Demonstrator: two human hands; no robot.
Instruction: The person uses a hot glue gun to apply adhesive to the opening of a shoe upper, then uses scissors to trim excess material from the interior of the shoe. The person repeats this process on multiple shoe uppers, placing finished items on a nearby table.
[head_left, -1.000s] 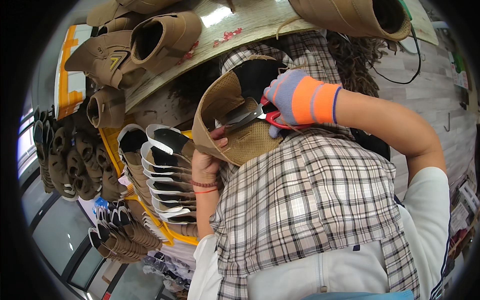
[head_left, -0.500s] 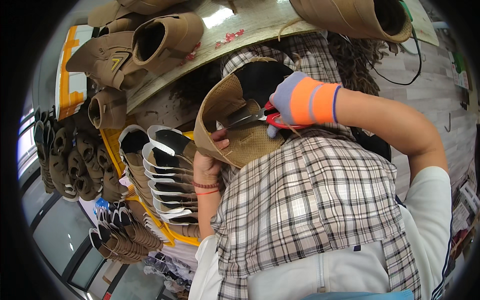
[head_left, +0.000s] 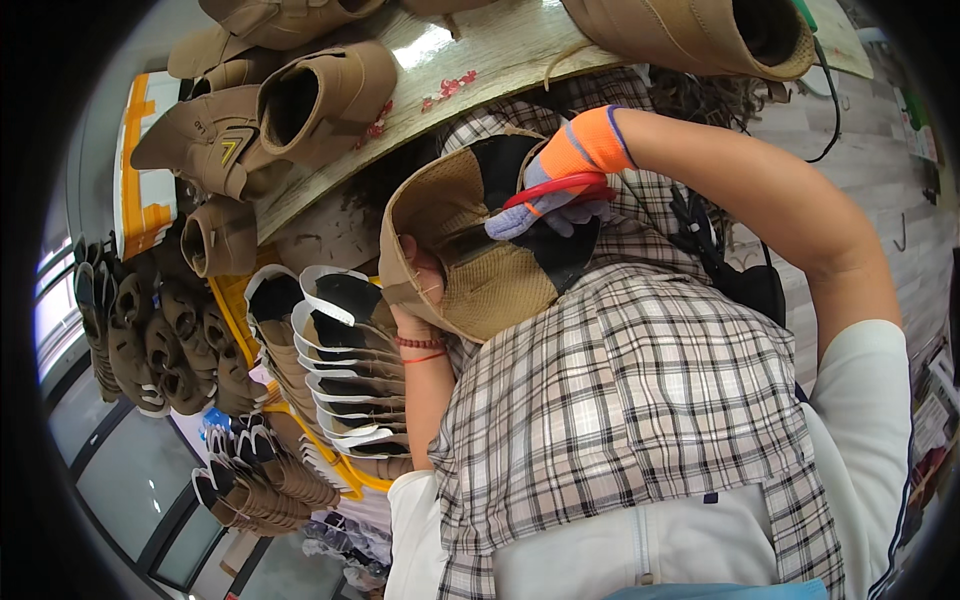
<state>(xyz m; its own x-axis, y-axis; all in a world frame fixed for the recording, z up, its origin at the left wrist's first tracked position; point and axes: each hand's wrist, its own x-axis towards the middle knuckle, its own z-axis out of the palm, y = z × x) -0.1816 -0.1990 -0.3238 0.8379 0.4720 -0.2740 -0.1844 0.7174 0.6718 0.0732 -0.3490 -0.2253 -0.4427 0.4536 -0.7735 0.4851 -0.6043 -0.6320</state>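
A brown shoe upper (head_left: 505, 297) with a black lining section lies over my lap, its mesh inside facing up. My left hand (head_left: 426, 278) grips its left edge, thumb and fingers reaching over the inner face. Over the upper's right part is my right hand (head_left: 558, 190), in a grey and orange glove, closed round red-handled scissors (head_left: 566, 186). The scissors' blades are mostly hidden by the hand and the upper's folds, so I cannot tell how far apart they are.
Finished-looking brown shoe uppers (head_left: 325, 100) stand on the worktable (head_left: 430, 95) ahead, with red scraps on it. Left of me, stacked uppers with white edges (head_left: 345, 365) sit by a yellow crate (head_left: 350, 475). More uppers (head_left: 165, 335) hang or pile farther left.
My right hand has turned over, and the scissors' blades have swung away from my left fingers. My left hand has shifted up along the upper's edge.
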